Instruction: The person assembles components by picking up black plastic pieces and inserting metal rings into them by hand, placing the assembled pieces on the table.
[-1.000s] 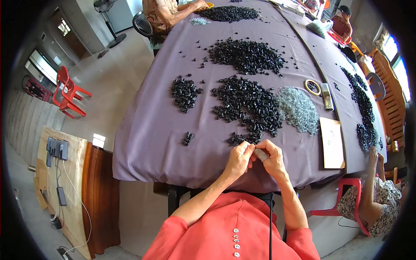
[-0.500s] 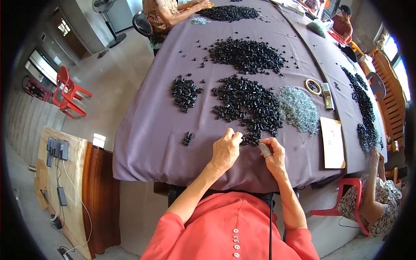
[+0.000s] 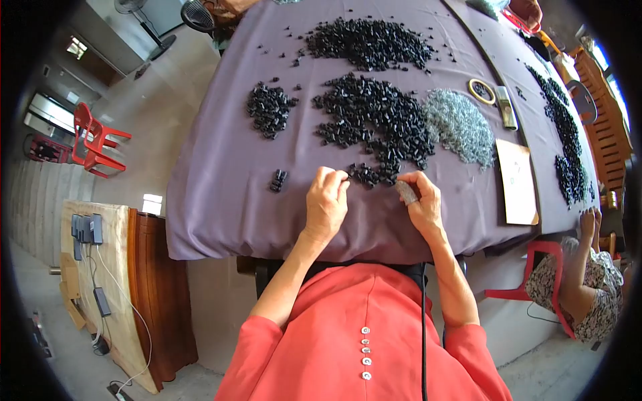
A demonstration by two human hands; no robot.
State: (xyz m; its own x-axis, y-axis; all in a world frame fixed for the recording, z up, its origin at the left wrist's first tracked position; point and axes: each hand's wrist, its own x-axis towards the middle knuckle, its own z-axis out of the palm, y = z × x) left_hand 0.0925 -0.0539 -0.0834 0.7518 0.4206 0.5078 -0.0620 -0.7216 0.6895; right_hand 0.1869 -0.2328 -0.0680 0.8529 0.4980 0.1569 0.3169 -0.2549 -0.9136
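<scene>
My left hand (image 3: 327, 204) is over the near part of the purple cloth, its thumb and fingers pinched together; whatever it holds is too small to name. To its left lies a little group of black pieces (image 3: 278, 180). My right hand (image 3: 421, 198) is closed at the near edge of the large pile of black pieces (image 3: 381, 120), with a greyish wrap (image 3: 406, 192) around one finger. Anything between its fingertips is hidden. A heap of clear small parts (image 3: 460, 127) touches the large pile on the right.
The purple cloth (image 3: 221, 200) covers the table. A tan ring (image 3: 481, 91), a clear-and-gold item (image 3: 506, 108) and a white sheet (image 3: 515, 182) lie to the right. A co-worker's hands (image 3: 590, 224) are at the right edge. Another black pile (image 3: 368, 43) lies farther back.
My hands were together a second ago and are now apart. My left hand has moved left, away from the pile. The view has tilted down, so the table appears higher.
</scene>
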